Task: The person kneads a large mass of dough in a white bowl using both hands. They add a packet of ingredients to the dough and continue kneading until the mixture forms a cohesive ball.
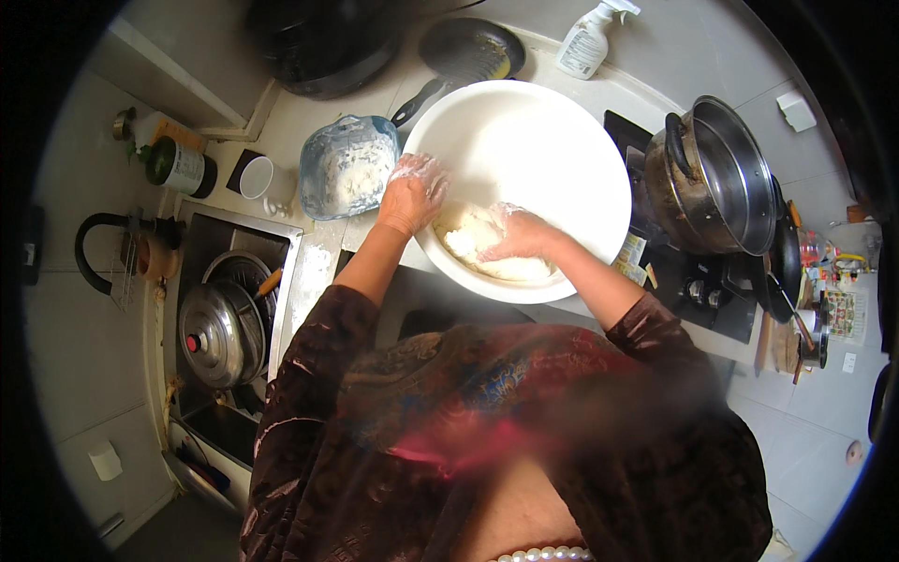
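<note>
A large white basin [552, 150] stands on the counter before me, holding a pale, lumpy mass of dough [461, 236] along its near side. My right hand [518, 232] is down in the basin, its fingers curled into the dough. Flour coats my left hand [419, 194], which grips the basin's left rim. Just left of that hand sits a blue-tinted clear container [346, 173] with flour in it.
Behind the basin are a dark frying pan [468, 51] and a white spray bottle [587, 42]. A large steel pot [716, 173] occupies the stove at right. Left lie a white cup [257, 178] and a sink [292, 245] with a lidded pot [220, 332].
</note>
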`<state>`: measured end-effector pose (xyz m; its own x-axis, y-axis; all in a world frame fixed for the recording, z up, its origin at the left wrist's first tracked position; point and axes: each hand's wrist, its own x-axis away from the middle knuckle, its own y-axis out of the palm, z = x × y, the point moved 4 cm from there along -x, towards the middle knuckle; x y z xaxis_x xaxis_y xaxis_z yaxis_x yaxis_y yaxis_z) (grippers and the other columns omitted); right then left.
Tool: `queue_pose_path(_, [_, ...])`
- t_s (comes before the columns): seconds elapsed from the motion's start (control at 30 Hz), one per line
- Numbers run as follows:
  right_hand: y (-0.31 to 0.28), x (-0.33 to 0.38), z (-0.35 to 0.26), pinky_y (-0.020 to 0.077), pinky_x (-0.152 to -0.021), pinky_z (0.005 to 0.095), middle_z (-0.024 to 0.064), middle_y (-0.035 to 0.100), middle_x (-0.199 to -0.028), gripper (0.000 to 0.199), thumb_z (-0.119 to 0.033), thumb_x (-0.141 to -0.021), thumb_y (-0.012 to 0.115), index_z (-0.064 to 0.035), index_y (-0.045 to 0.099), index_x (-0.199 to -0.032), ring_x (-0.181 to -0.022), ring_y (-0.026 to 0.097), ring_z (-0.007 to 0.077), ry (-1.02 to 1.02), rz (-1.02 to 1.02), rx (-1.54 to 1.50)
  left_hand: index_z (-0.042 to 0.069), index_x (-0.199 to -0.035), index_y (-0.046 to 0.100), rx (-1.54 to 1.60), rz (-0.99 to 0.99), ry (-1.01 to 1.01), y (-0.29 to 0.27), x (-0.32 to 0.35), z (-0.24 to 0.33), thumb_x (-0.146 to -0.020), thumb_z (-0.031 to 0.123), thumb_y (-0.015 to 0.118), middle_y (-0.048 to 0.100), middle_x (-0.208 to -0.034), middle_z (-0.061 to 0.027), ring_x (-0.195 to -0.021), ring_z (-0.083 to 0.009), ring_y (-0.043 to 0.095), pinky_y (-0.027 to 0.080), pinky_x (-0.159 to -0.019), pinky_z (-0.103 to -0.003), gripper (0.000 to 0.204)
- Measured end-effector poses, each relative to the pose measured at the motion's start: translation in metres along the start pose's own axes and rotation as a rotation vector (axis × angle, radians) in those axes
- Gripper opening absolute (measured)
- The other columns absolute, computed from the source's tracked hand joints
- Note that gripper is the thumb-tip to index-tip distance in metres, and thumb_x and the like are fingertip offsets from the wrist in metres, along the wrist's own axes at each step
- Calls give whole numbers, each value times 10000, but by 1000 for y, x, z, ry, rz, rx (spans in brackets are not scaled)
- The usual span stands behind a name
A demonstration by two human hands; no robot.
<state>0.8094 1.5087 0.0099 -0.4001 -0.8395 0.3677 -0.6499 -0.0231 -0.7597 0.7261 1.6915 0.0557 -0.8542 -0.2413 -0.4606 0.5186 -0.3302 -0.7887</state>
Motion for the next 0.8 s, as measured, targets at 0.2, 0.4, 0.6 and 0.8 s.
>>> queue_pose_path(0.2, [-17, 22, 1, 394, -990, 372, 251, 507, -1249, 925, -477, -626, 739, 60, 398, -1297, -1162, 504, 332, 255, 197, -184, 89, -823, 672, -5, -52, -52, -1, -2, 6, -771, 137, 602, 643, -880, -108, -889, -298, 570, 415, -882, -391, 100])
queue_pose_path(0.4, [-29, 21, 43, 406, -972, 377, 225, 498, -1275, 803, -480, -762, 685, 35, 395, -1306, -1157, 510, 329, 298, 261, -442, 109, -821, 667, -80, -71, -75, 0, -3, 9, -759, 93, 594, 639, -855, -82, -879, -294, 558, 435, -839, -387, 98])
queue_pose_path(0.6, [-77, 5, 113, 480, -843, 377, 214, 602, -1118, 423, -263, -854, 568, 85, 564, -1094, -996, 601, 314, 683, 416, -127, 97, -775, 661, -38, -48, -72, 2, -2, 5, -736, 87, 596, 633, -873, -98, -902, -290, 551, 429, -858, -379, 77])
queue_pose_path(0.8, [-63, -95, 108, 467, -869, 404, 234, 604, -1075, 339, -174, -802, 529, 93, 594, -1001, -962, 603, 339, 567, 325, 97, 101, -792, 660, -61, -38, -48, 6, -2, 1, -737, 68, 589, 629, -855, -87, -887, -293, 551, 446, -831, -380, 95])
